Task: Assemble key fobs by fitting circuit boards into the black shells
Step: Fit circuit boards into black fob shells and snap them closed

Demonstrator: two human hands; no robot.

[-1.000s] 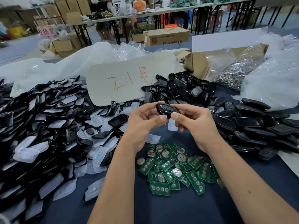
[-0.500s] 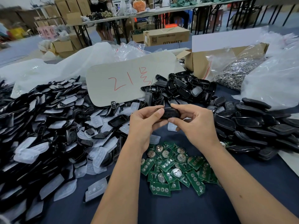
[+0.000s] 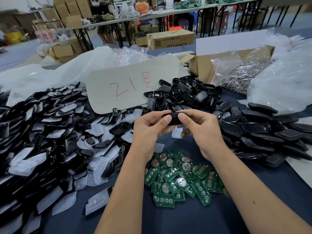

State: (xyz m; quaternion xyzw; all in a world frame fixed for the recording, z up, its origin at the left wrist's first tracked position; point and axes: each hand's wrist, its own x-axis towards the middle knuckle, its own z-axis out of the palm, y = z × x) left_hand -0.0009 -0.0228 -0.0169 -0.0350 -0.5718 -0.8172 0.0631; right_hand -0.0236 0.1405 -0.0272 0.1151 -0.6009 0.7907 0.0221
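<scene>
Head view: left hand [image 3: 148, 127] and right hand [image 3: 202, 130] pinch black shell [image 3: 173, 118] above circuit boards [image 3: 182, 179].

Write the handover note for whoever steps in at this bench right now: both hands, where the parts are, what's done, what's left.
Left hand and right hand: both pinch one black key fob between thumbs and fingers, held above the table.
Circuit boards: loose green pile on the blue table, right under the hands.
Open shells and clear button pads: big heap to the left.
Closed black fobs: stacked to the right.
Done: the held fob looks closed; whether it is fully snapped cannot be told.
Left: set it on the right stack, then take a shell and a board for the next one.
</scene>
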